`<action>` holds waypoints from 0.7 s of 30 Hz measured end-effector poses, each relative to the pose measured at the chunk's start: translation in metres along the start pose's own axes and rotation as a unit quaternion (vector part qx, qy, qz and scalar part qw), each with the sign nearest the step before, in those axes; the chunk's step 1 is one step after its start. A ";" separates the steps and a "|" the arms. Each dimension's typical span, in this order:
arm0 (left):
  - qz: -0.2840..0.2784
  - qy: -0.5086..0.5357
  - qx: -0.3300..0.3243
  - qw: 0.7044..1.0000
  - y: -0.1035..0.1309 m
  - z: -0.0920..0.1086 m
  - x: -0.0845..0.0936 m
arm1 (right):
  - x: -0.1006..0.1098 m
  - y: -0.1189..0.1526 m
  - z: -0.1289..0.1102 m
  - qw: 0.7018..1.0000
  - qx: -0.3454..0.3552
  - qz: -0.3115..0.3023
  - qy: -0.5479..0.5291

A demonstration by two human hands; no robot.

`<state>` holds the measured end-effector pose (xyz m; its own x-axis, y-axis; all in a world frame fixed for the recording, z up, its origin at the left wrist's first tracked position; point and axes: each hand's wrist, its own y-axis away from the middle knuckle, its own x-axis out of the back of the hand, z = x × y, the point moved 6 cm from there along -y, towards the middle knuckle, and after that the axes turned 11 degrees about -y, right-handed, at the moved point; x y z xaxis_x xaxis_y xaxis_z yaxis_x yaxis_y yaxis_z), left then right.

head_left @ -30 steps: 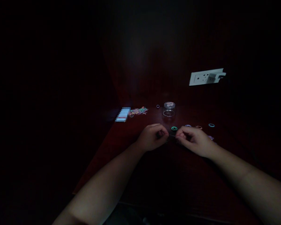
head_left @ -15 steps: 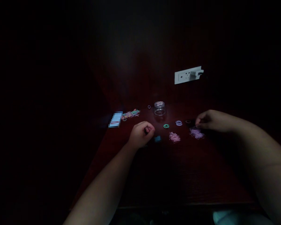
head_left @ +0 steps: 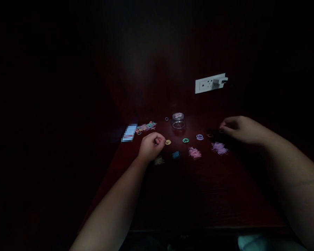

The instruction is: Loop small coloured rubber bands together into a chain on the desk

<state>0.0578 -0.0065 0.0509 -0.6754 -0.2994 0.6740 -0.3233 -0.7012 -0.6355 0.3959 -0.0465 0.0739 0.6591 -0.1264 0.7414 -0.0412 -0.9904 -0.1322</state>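
My left hand (head_left: 152,145), with fingers curled together, is beside some yellow rings (head_left: 168,142); what it holds, if anything, is too small to name. My right hand (head_left: 234,128) hovers above and right of a purple pile of bands (head_left: 220,148), thumb and fingertip pinched on something too small to make out. Between the hands lie green rings (head_left: 185,140), lilac rings (head_left: 199,137), a brownish ring (head_left: 210,135), a pink pile (head_left: 195,152) and a small blue pile (head_left: 176,154). A pale pile (head_left: 159,160) sits just below my left hand.
A clear lidded jar (head_left: 178,122) stands at the back of the dark red table (head_left: 199,195), a small ring (head_left: 166,119) beside it. Further left are a mixed band pile (head_left: 146,127) and a pixelated bright object (head_left: 129,132). A socket panel (head_left: 210,83) is on the wall.
My left hand has shifted left, uncovering the yellow rings and more of the pale pile. My right hand has risen off the purple pile.
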 end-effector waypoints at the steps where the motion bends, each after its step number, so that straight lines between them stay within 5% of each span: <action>1: 0.004 0.000 0.012 1.000 -0.001 -0.005 0.001 | 0.003 0.001 -0.004 0.999 0.006 0.036 -0.005; 8: -0.003 -0.106 0.131 0.986 -0.005 -0.055 0.002 | 0.010 0.018 -0.029 0.970 0.067 0.222 -0.079; 10: -0.015 -0.164 0.183 0.969 -0.005 -0.077 0.003 | 0.005 0.022 -0.035 0.963 0.107 0.228 -0.096; 15: -0.047 -0.208 0.258 0.942 -0.005 -0.116 -0.003 | -0.028 0.028 -0.059 0.950 0.251 0.132 -0.128; 21: -0.093 -0.238 0.254 0.933 -0.011 -0.114 -0.014 | -0.071 0.042 -0.097 0.926 0.361 0.000 -0.110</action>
<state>-0.0047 0.0793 0.0053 -0.2290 -0.3100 0.9227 0.0307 -0.9498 -0.3115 0.2747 -0.0849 0.0793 0.7993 -0.0328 0.6000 0.4197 -0.6841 -0.5966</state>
